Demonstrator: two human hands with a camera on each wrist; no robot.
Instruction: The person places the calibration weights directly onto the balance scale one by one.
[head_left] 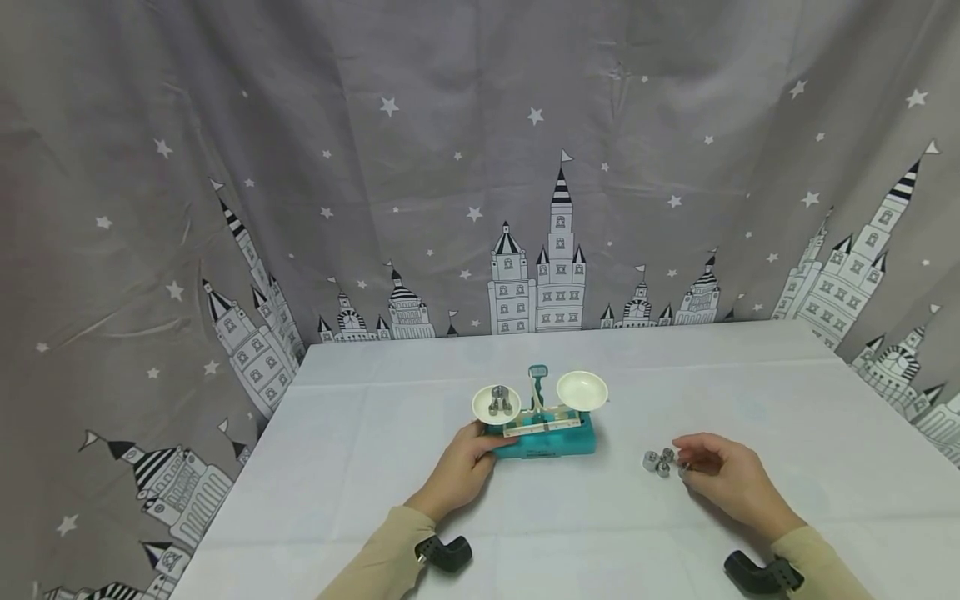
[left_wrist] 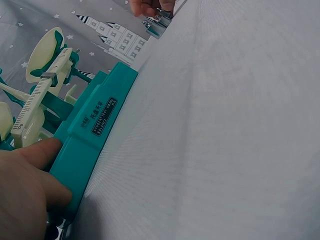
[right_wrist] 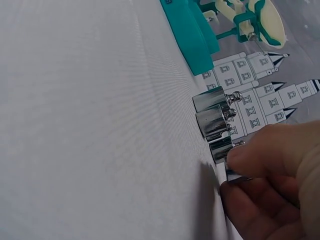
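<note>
Sleeves: beige, reaching in from the near side, left sleeve [head_left: 386, 554] and right sleeve [head_left: 821, 571], each with a black wrist device [head_left: 444, 553] on it
Right grip [head_left: 726, 477]: narrow, thumb and fingers bent in and pinching a small metal weight [head_left: 683, 471] at their tips, low over the cloth; the far side of that weight is partly hidden by the thumb
Left grip [head_left: 460, 468]: holding the near-left end of the balance scale, thumb side along the front of the base [head_left: 555, 443], other fingers passing behind its end, partly out of sight
Table [head_left: 570, 533]: covered in white cloth, under both hands
Loose weights [head_left: 651, 461]: three shiny, knobbed cylinders standing close together on the table, just beside the right fingertips and right of the scale
Balance scale [left_wrist: 95, 130]: upright on the table, green, with printed lettering on its front and a white ruled bar [head_left: 542, 427] across it
Left pan [head_left: 483, 410]: cream, carrying a small group of metal weights [head_left: 500, 400], and sitting lower in the head view than the right pan [head_left: 582, 391]
Green post [head_left: 538, 385]: standing between the pans
Curtain [head_left: 450, 167]: grey, printed with stars and castles, beyond the table
</note>
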